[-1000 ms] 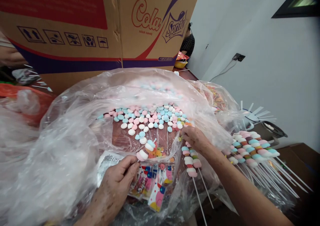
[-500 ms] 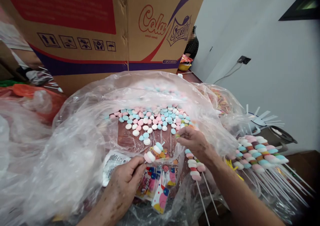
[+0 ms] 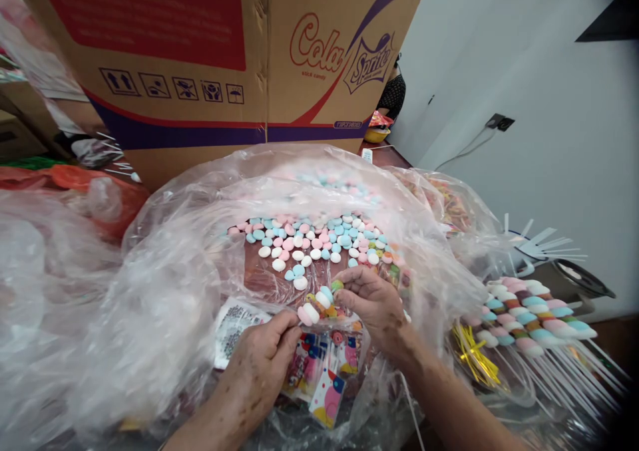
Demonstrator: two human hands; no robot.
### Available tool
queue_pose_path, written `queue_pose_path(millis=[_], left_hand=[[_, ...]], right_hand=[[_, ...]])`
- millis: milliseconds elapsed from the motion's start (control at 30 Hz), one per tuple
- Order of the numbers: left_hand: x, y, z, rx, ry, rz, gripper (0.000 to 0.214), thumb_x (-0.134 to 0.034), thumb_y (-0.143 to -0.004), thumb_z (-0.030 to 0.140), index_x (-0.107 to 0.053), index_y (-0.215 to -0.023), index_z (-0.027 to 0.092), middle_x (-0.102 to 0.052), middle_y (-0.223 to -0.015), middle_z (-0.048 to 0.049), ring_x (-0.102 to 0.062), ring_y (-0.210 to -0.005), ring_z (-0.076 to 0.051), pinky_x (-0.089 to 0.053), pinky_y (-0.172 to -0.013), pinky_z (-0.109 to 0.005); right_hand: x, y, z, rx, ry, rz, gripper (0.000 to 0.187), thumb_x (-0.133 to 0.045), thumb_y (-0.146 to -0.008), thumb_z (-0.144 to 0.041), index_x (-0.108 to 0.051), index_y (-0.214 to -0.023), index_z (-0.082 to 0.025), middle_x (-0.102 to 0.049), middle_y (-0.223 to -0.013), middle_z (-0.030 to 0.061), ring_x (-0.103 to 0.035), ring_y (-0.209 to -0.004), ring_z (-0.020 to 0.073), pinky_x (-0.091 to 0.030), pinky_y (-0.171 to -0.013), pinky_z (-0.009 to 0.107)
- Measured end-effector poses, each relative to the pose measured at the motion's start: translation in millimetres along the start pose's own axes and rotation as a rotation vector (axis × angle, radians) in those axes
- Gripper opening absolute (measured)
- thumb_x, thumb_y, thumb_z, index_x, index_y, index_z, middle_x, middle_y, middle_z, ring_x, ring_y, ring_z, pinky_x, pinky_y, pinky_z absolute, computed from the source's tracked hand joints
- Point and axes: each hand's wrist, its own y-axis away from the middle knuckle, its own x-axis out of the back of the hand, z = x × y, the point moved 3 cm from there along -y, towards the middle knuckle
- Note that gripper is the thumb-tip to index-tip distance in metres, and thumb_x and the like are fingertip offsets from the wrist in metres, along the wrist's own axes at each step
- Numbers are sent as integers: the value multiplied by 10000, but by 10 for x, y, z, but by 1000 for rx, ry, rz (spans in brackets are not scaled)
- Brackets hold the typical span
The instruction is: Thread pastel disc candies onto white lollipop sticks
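Observation:
Thumb and fingers of my left hand [image 3: 264,354] pinch the lower end of a candy skewer [image 3: 309,314], which carries pink, white and blue marshmallows with gummy pieces between them. At its upper tip, my right hand [image 3: 372,301] grips a green gummy candy [image 3: 337,285] between thumb and fingers; whether the stick has entered it, I cannot tell. Beyond both hands lie many loose pastel marshmallows [image 3: 319,241], partly under a clear plastic bag [image 3: 164,285]. Colourful printed packets [image 3: 327,398] lie below the skewer, near my left hand. My right forearm mostly hides what lies beneath it.
A large cardboard box [image 3: 200,115] stands behind the bag. At right are several loaded skewers [image 3: 536,314], yellow twist ties [image 3: 474,361], white sticks [image 3: 549,246] and a bag of gummies [image 3: 452,198]. An orange bag [image 3: 100,198] lies left. Part of a person [image 3: 393,97] shows behind the box.
My right hand has come down and left from the loose candies to the skewer's tip, bringing the green gummy. Its forearm now covers the two skewers there. The whole view has shifted slightly.

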Motion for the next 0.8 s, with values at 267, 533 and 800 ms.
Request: queue_pose_path(millis=[267,533,800], left_hand=[[-11,-6,-60,5,58,16,275,-442,-908,377,-604,-750,220,-437,-547,61,-424,-531,-140,-310,-512,-229],[1,14,-89,-36,81,-12,293,-436,-916,386,-630,-780,214,-452,-577,55,-428,-544,-137,-322,-529,-232],[-2,-10,-123,-7,82,-24,309,-440,-908,417,-619,-772,206,-432,-569,57,-405,-541,-131,-310,-525,-232]], right_hand=[[21,93,-144,207,391,-29,99,-624,-870,-249,-707,-924,-237,-678,-837,0,-612,-759,143,-480,-704,261],[41,93,-62,93,237,-229,146,-721,-822,-337,-748,-903,-218,-660,-805,8,-598,-730,137,-465,-653,249],[-90,79,-133,113,269,-321,117,-684,-848,-312,-735,-877,-211,-663,-820,3,-614,-758,130,-484,-693,247]])
